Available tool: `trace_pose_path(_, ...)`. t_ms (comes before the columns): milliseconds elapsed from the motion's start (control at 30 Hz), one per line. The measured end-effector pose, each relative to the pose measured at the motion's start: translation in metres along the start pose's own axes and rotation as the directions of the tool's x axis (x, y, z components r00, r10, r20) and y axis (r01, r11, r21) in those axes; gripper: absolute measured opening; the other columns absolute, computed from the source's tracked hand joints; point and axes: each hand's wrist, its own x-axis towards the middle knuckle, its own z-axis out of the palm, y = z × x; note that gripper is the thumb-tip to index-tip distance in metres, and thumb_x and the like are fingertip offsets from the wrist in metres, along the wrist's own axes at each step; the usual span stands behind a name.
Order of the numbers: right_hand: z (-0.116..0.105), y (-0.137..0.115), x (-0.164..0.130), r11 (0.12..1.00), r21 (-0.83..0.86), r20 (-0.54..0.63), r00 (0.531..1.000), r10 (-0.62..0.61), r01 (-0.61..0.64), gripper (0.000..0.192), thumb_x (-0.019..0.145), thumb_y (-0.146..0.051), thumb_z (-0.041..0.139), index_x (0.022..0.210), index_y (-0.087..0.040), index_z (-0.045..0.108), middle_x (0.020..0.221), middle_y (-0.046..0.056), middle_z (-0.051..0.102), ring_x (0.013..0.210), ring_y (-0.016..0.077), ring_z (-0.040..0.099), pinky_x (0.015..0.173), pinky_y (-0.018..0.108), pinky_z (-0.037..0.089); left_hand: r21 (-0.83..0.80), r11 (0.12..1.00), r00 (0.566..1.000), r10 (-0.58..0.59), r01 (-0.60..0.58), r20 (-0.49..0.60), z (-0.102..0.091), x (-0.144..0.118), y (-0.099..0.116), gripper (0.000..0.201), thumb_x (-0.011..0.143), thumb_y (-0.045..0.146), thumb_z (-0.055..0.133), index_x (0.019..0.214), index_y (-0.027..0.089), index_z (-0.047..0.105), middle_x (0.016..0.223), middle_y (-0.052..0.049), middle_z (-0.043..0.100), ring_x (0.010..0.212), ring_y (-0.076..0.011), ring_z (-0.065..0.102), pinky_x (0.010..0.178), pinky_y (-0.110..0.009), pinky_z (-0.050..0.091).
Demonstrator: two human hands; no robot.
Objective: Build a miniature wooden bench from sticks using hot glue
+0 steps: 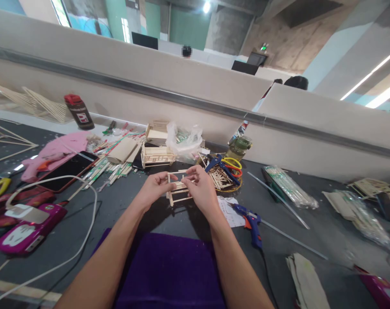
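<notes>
A small frame of thin wooden sticks [171, 198] is held up between my two hands, over the dark table. My left hand [156, 185] pinches its left side with thumb and fingers. On the right, my right hand [199, 184] is closed at the frame's upper bars, its fingertips together; part of the frame is hidden behind it. Just beyond my hands stands a finished-looking little stick structure with railings [156, 155]. Close to my right hand lies a basket of short cut sticks [221, 178], with blue-handled pliers [219, 165] across it.
A blue glue gun [253, 225] with a glue stick rests on the right. Wrapped stick bundles [290, 186] lie farther right. On the left are a phone [68, 171], a magenta power bank [30, 229] with a white cable, and a bottle [79, 113]. A partition wall runs behind.
</notes>
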Motion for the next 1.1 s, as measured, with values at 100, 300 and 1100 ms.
trace_pose_path(100, 0.007, 0.0, 0.0, 0.986, -0.163, -0.069, 0.997, -0.035, 0.023, 0.016, 0.078, -0.022, 0.057, 0.093, -0.026, 0.053, 0.081, -0.003, 0.067, 0.067, 0.016, 0.064, 0.06, 0.027, 0.047, -0.015, 0.999, 0.999, -0.044, 0.044, 0.005, 0.002, -0.003, 0.005, 0.033, 0.062, 0.033, 0.077, 0.088, 0.016, 0.068, 0.051, 0.007, 0.047, 0.044, -0.0055, 0.031, 0.045, -0.019, 0.021)
trace_pose_path(300, 0.007, 0.003, 0.003, 0.975, -0.223, -0.054, 0.998, -0.029, 0.016, 0.014, 0.077, -0.022, 0.058, 0.089, -0.025, 0.052, 0.08, -0.003, 0.068, 0.073, 0.0176, 0.065, 0.065, 0.028, 0.045, -0.02, 0.999, 0.999, -0.047, 0.047, 0.019, 0.002, -0.004, 0.006, 0.03, 0.063, 0.032, 0.076, 0.088, 0.017, 0.067, 0.052, 0.007, 0.049, 0.042, -0.0052, 0.03, 0.044, -0.019, 0.02)
trace_pose_path(1100, 0.005, 0.01, 0.005, 0.98, -0.197, 0.021, 0.999, -0.029, 0.033, 0.007, 0.075, -0.022, 0.059, 0.075, -0.025, 0.053, 0.068, -0.005, 0.063, 0.062, 0.0148, 0.058, 0.053, 0.023, 0.037, -0.027, 0.997, 0.998, -0.069, 0.07, 0.013, 0.001, 0.0, 0.0, 0.028, 0.068, 0.038, 0.069, 0.086, 0.017, 0.074, 0.059, 0.002, 0.053, 0.044, -0.0063, 0.026, 0.043, -0.022, 0.014)
